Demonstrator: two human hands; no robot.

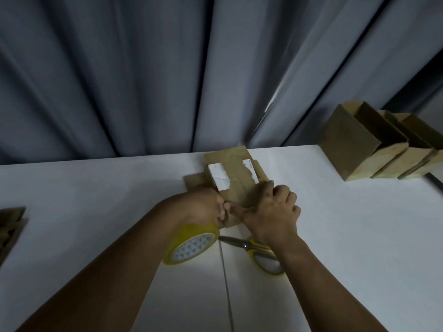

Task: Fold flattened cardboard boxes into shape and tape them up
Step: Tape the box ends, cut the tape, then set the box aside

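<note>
Curtains [143,68] hang grey behind the cardboard box [237,185], and the white bench [96,188] spreads out under it on every side. Far to the right of the box, and a bit farther back, made-up boxes [374,149] stand in a row with their tops open, so a good part of the job looks done. Far to the left of the box, at the edge of the view, lies some flat cardboard [10,226] that probably still needs folding.

The box sits in the middle of the bench and has old white labels [219,177] on top. The left hand [203,207] is curled tight on its near left corner. The right hand [273,212] grips its near right side with bent fingers, and the thumb points along the near edge. I think they are pushing the flaps into place (I cannot see any new tape on it yet).

A yellow tape roll [191,245] lies just on the near side of the box, under the left wrist. Yellow scissors [261,252] lie beside the roll, under the right wrist. So taping and cutting likely come next.
</note>
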